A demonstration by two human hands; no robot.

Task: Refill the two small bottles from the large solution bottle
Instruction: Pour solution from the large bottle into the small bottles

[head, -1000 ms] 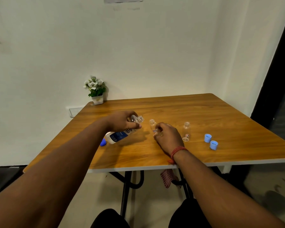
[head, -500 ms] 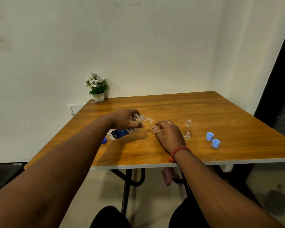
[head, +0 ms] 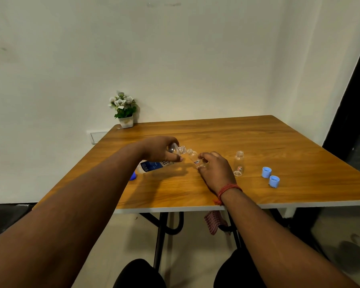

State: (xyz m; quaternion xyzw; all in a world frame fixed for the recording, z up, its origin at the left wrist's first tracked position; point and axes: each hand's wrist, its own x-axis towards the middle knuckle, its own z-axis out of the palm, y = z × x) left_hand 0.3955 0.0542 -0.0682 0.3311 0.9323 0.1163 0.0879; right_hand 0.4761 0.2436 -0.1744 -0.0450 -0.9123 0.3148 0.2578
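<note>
Tilted large bottle [head: 154, 164] now meets small bottle [head: 193, 157]

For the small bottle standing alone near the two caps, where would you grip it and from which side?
Pinch the spare bottle round its straight middle, coming from the near right side. It stands upright and uncapped, so a side grip keeps the mouth clear. The right hand crowds its left; the caps lie apart on the right.

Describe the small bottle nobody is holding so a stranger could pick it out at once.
Start at the wooden table and find the right hand near its middle. Just to the right of that hand stands a small clear bottle, upright and uncapped, with two light blue caps further right. Unlike the other small bottle, which is tilted in the right hand, this one stands alone.
</note>
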